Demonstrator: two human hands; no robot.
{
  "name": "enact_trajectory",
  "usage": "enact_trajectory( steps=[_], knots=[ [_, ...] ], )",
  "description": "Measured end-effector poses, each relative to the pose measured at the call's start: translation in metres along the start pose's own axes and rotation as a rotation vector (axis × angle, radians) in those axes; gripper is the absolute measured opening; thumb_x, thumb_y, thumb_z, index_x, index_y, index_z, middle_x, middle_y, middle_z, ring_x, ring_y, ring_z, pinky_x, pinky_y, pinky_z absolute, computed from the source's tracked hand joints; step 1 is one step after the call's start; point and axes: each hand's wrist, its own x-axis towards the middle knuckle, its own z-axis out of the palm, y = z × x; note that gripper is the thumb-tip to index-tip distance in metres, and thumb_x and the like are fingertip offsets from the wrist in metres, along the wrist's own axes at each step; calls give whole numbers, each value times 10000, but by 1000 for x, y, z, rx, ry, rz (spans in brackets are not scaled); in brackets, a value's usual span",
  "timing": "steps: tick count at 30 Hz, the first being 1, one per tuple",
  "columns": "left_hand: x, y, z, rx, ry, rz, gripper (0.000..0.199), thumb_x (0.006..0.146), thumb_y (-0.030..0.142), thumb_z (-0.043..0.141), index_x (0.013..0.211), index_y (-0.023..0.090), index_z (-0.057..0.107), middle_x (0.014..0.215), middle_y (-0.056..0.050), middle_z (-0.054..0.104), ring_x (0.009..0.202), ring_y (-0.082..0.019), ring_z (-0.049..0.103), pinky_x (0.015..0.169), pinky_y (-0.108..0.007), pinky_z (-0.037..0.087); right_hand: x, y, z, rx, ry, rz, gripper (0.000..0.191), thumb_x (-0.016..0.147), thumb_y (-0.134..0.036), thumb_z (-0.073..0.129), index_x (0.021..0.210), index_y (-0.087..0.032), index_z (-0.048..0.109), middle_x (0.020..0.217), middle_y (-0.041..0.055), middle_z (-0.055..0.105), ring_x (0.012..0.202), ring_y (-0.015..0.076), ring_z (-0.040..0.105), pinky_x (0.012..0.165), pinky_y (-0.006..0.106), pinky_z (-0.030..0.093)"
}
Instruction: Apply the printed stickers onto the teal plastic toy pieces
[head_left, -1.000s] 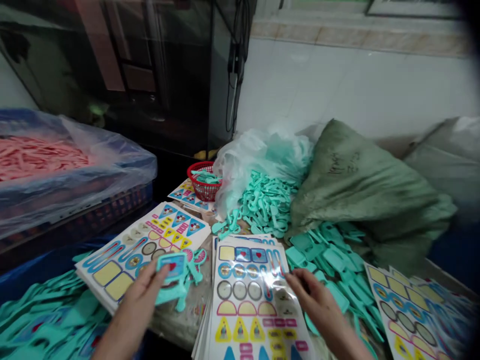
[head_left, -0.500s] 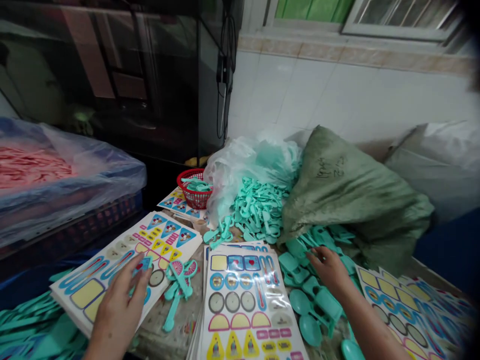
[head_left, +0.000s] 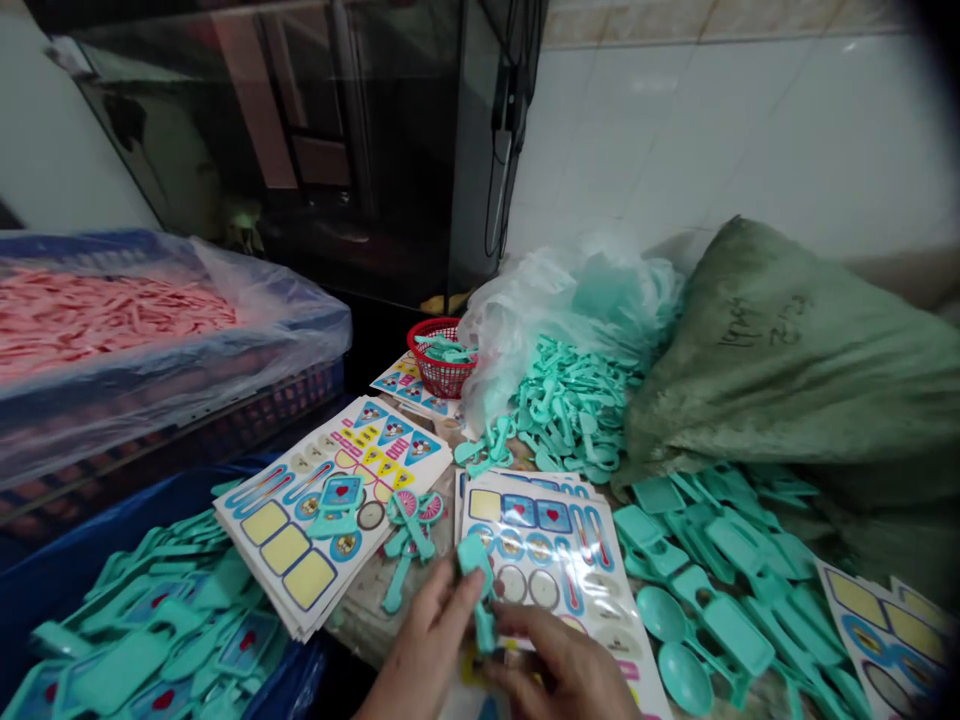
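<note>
Over the middle stack of sticker sheets (head_left: 513,585), my left hand (head_left: 424,645) pinches a small teal plastic toy piece (head_left: 477,570) with a flat squarish head and a handle. From the other side my right hand (head_left: 559,665) has its fingers closed at the lower end of that piece. On the left stack of sticker sheets (head_left: 289,555) lies a teal piece with a heart sticker (head_left: 343,494). Teal pieces with pink round stickers (head_left: 409,530) are heaped between the two stacks. To the right of my hands are loose teal pieces and round spoon shapes (head_left: 686,675).
A blue-lined bin (head_left: 300,665) of teal pieces stands at lower left, below a plastic-lined crate (head_left: 300,315) of pink pieces. Behind are a red basket (head_left: 444,378), a clear bag (head_left: 491,340) spilling teal parts and a green sack (head_left: 810,360). More sticker sheets (head_left: 874,620) lie right.
The heart-stickered piece from my left hand now lies on the left stack. My right hand has come from the teal pile to the middle, where both hands meet at another piece. The view has swung left and down.
</note>
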Motion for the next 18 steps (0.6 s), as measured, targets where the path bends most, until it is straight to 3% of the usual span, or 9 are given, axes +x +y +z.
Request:
enact_trajectory(
  steps=[2, 4, 6, 9, 13, 18],
  knots=[
    [3, -8, -11, 14, 71, 16, 417, 563, 359, 785, 956, 246, 709, 1251, -76, 600, 1307, -353, 358, 1091, -437, 299, 11, 1, -12, 156, -3, 59, 177, 783, -357, 559, 895, -242, 635, 812, 8, 711, 755, 181, 664, 642, 229, 513],
    [6, -13, -16, -50, 80, -19, 451, 478, 292, 827, 911, 246, 709, 1267, -66, 583, 1320, -356, 328, 1095, -418, 290, 27, 7, -31, 135, 123, 118, 275, 851, -436, 453, 835, -220, 623, 773, 17, 684, 755, 174, 641, 661, 241, 503],
    [7, -14, -12, -188, 33, -106, 444, 597, 386, 759, 1003, 238, 659, 1180, -78, 628, 1214, -341, 471, 996, -448, 404, 46, 21, -47, -50, 292, 138, 350, 874, -454, 378, 823, -210, 624, 808, 39, 669, 806, 186, 620, 729, 274, 482],
    [9, -13, -1, -386, -40, -226, 448, 747, 444, 627, 1129, 221, 554, 1053, -82, 663, 987, -286, 624, 789, -409, 514, 69, 45, -56, -189, 362, 158, 280, 830, -405, 422, 856, -209, 620, 874, 65, 656, 863, 217, 597, 770, 313, 444],
    [12, -18, 4, -346, -26, -297, 437, 694, 418, 679, 1063, 215, 562, 990, -72, 673, 892, -268, 640, 650, -340, 512, 80, 61, -49, -296, 372, 243, 150, 814, -360, 457, 821, -240, 545, 779, 32, 618, 674, 210, 562, 598, 299, 367],
    [16, -21, 1, -293, -55, -295, 389, 682, 441, 673, 982, 213, 578, 888, -45, 678, 849, -253, 638, 650, -338, 507, 76, 57, -45, -345, 340, 260, 110, 817, -323, 468, 742, -245, 488, 715, 8, 565, 649, 193, 520, 568, 272, 279]
  ],
)
